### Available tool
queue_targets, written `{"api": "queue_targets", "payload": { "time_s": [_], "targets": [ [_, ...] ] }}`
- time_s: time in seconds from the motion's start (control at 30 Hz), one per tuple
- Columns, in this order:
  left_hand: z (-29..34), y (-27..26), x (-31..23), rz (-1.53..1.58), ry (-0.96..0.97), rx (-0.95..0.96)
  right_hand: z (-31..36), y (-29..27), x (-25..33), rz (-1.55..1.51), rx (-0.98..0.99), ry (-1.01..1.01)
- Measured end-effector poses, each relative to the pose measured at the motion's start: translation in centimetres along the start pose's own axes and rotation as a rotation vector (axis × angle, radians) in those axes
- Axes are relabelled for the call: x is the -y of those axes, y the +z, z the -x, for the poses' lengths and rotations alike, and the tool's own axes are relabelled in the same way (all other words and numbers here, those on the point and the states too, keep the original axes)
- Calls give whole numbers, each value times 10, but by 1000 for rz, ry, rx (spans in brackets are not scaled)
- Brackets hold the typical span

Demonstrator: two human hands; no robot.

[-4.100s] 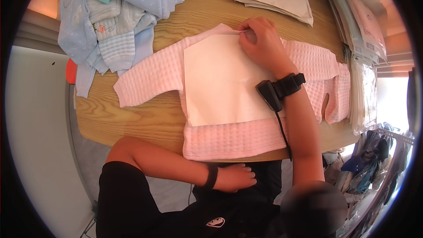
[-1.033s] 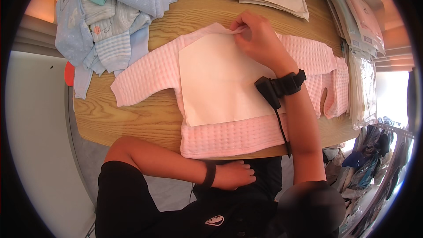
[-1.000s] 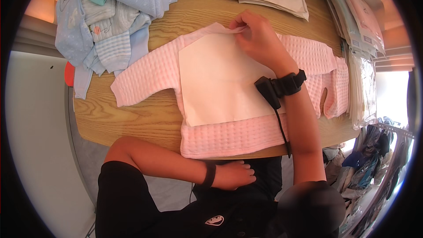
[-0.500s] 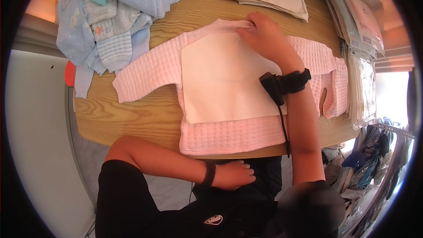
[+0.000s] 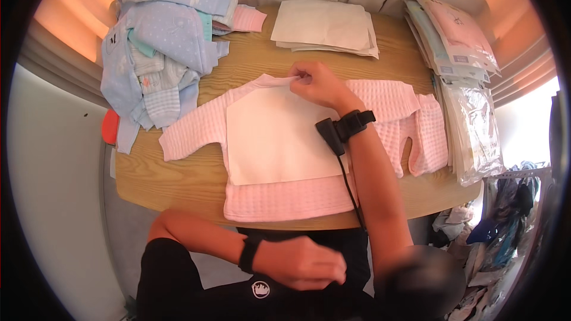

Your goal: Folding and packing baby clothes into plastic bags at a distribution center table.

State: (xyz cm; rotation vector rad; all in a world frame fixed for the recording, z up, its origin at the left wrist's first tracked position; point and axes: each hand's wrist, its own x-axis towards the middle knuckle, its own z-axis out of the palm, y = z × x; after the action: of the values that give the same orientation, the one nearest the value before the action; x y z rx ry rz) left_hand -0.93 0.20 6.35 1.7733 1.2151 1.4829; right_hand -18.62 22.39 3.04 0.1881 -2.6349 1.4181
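Note:
A pink waffle-textured baby top (image 5: 285, 205) lies spread on the table, one sleeve stretched out to the left. On its body rests a cream-coloured sheet of paper or card (image 5: 273, 137), which covers most of the front. My right hand (image 5: 318, 86) pinches the top's neckline at the upper edge of the sheet; the forearm crosses the garment's right side and hides part of it. Beside the right sleeve are matching pink baby trousers (image 5: 429, 137), partly covered. My left hand (image 5: 306, 263) is held before my body below the table edge, fingers curled, with nothing visible in them.
Blue, white and green baby clothes (image 5: 169, 41) are heaped at the left. A stack of cream sheets (image 5: 324, 24) lies at the back. Clear-bagged garments (image 5: 470, 125) are piled along the right edge. A black device with a cable (image 5: 342, 131) is strapped to my right wrist.
The view has shifted, showing more of the curtain behind the table. My right hand stays at the neckline, its fingers now drawn together. My left hand has come up off my lap.

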Motion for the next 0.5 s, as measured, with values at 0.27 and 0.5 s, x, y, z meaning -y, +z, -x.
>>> {"api": "queue_targets", "payload": {
  "time_s": [0.27,0.5],
  "targets": [
    [-26,-191,35,-526,-668,-730,15,-38,28,161,320,2],
    [13,-204,95,-667,-886,-624,12,-22,41,351,404,148]
  ]
}}
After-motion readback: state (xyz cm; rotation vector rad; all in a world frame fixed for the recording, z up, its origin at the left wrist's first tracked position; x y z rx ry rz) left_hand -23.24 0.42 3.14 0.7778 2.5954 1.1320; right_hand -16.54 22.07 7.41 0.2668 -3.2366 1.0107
